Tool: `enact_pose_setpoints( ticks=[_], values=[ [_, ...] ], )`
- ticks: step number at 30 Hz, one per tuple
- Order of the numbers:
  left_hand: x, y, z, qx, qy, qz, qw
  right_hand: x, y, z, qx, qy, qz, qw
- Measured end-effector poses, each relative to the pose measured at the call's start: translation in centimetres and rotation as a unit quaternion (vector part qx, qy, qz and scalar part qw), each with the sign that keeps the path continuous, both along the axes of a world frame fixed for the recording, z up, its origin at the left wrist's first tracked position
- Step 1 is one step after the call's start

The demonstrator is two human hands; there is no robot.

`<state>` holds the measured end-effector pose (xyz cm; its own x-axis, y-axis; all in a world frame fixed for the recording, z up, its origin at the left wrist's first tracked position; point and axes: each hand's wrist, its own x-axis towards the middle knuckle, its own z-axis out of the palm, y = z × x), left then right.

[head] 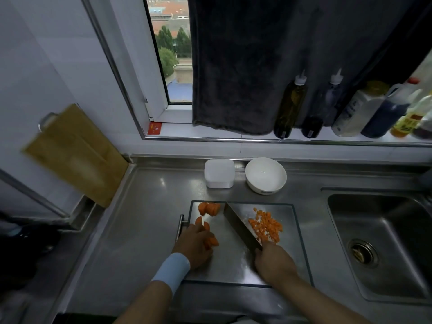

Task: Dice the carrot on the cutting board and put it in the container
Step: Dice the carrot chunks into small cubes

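Holding carrot slices (212, 242) under curled left hand (192, 245), gripping knife (239, 225) in right hand (273, 261); best tucking fingertips back, cutting evenly.

Dim, window-lit – soft blur, warped edges

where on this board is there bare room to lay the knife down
Bare steel lies between the left hand and right hand, and along the right edge of the cutting board, beyond the diced carrot. The left side is crowded with carrot chunks; the knife crosses the middle.
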<state>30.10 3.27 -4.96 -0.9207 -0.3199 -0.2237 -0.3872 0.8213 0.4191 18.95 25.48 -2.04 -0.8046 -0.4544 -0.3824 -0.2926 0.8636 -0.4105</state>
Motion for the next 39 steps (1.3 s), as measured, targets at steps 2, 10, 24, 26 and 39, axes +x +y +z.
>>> enact_pose_setpoints(
  ticks=[2, 10, 24, 26, 39],
  values=[
    [0.6, -0.3, -0.5, 0.039, 0.022, -0.013, 0.999, 0.0, -0.4, 0.0, 0.004, -0.002, -0.007, 1.000],
    [0.4, -1.5, -1.4, 0.059, 0.027, -0.056, 0.996, -0.5, -1.5, 0.2, 0.039, -0.028, -0.018, 0.999],
    [0.5, -1.2, -3.1, 0.185, 0.157, 0.049, 0.969, 0.5, -2.5, -0.1, 0.060, -0.038, -0.089, 0.993],
    [-0.9, 0.2, -2.1, 0.215, 0.169, 0.050, 0.960, 0.6, -2.7, -0.1, 0.063, -0.034, -0.102, 0.992],
    [-4.1, 3.8, -2.5, 0.205, 0.073, 0.150, 0.964, -0.3, -1.9, -0.9, 0.021, -0.083, -0.126, 0.988]
  ],
)
